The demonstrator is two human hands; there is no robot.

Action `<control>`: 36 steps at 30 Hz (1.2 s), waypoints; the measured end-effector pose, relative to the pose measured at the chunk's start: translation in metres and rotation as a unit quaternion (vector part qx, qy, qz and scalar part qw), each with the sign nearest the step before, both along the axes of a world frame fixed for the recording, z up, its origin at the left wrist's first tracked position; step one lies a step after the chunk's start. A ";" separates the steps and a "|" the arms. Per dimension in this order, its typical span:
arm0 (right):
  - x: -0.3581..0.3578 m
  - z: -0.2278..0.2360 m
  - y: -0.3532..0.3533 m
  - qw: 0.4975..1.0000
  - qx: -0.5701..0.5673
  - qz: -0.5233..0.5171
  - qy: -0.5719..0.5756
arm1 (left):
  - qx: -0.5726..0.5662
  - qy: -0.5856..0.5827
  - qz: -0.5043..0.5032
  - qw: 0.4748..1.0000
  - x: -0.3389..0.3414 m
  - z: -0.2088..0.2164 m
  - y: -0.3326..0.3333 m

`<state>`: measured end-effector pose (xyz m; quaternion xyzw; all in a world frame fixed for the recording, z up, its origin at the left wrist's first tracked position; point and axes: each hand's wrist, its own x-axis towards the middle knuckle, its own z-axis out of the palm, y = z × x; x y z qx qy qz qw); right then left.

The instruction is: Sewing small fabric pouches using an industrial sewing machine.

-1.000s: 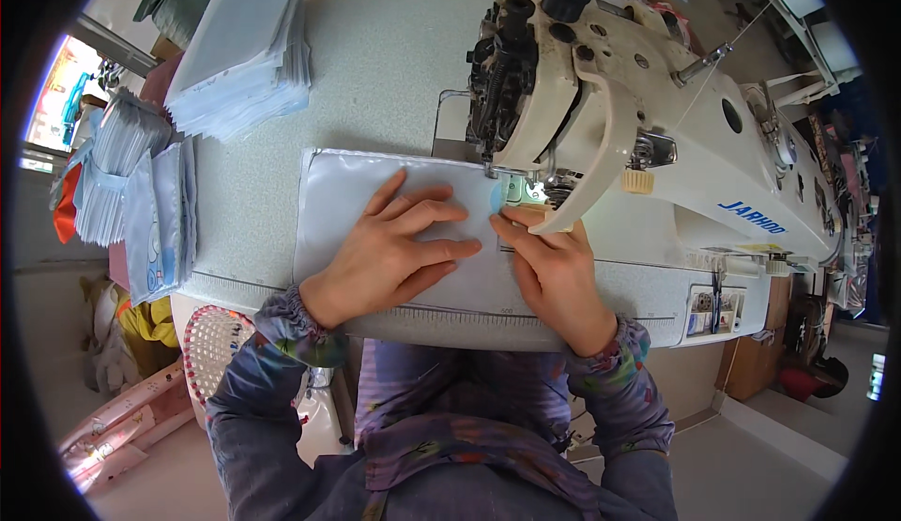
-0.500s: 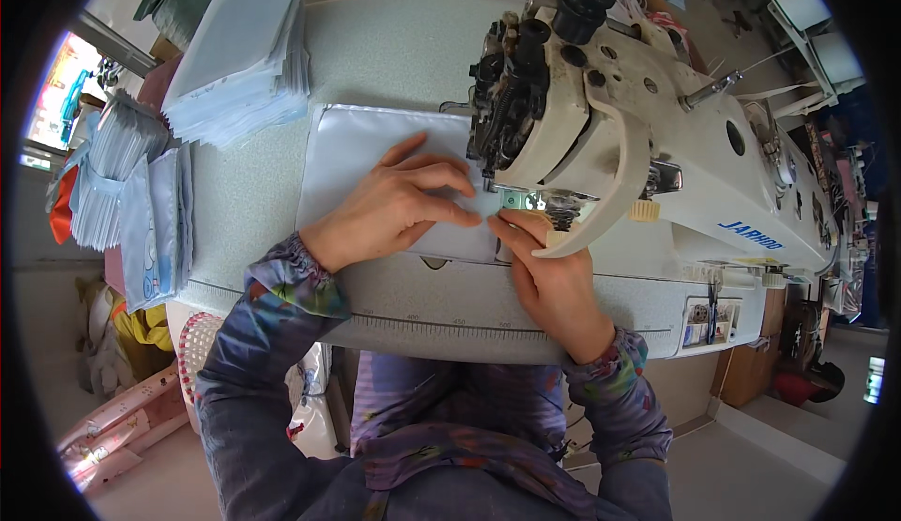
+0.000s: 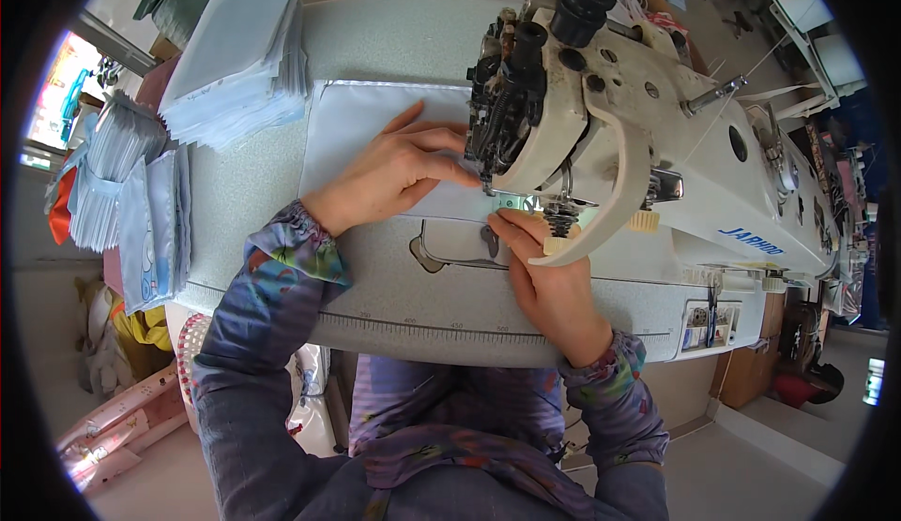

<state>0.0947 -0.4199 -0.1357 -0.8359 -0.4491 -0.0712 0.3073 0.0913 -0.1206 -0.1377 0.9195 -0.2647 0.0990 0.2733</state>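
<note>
Across the tabletop (image 3: pixel 239 206), the spread left hand (image 3: pixel 387 178) is resting on pale cloth (image 3: pixel 361 113), ideally guiding it flat; whether the right hand (image 3: pixel 556 282) is pinching, I cannot tell.

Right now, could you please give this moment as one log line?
left hand: on pale cloth | right hand: fingers near sewing machine | pale stack: back left

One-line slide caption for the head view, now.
Left hand on pale cloth, right hand near the cloth's edge, at a sewing machine.
</note>
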 end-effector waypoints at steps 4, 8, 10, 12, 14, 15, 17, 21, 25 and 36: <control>0.001 -0.004 -0.002 0.999 0.037 0.011 0.018 | 0.072 -0.032 0.007 0.997 -0.010 0.007 0.001; -0.001 0.003 -0.004 0.996 0.091 0.003 0.024 | 0.188 -0.044 0.061 0.979 -0.050 0.033 -0.031; -0.002 0.006 0.002 0.993 0.112 0.014 0.037 | 0.179 0.131 0.098 0.970 -0.065 0.046 -0.058; -0.006 0.007 0.013 0.998 0.043 0.006 0.037 | 0.178 0.135 0.114 0.968 -0.075 0.028 -0.064; -0.008 0.003 0.011 1.000 0.024 -0.011 0.013 | 0.111 -0.006 0.147 0.983 -0.086 0.010 -0.068; -0.008 0.000 0.009 1.000 0.003 -0.030 -0.010 | 0.111 -0.007 0.146 0.983 -0.091 0.006 -0.070; -0.008 -0.002 0.004 1.000 0.015 -0.016 -0.011 | 0.080 -0.011 0.179 0.980 -0.099 0.001 -0.078; -0.007 0.001 -0.003 1.000 0.019 0.001 -0.012 | 0.077 0.014 0.210 0.975 -0.102 0.001 -0.091; -0.003 0.003 -0.001 1.000 0.021 0.002 -0.014 | 0.078 0.001 0.222 0.972 -0.095 0.002 -0.091; -0.002 0.003 -0.003 1.000 0.005 0.014 0.004 | -0.155 0.076 0.147 0.974 -0.104 0.001 -0.033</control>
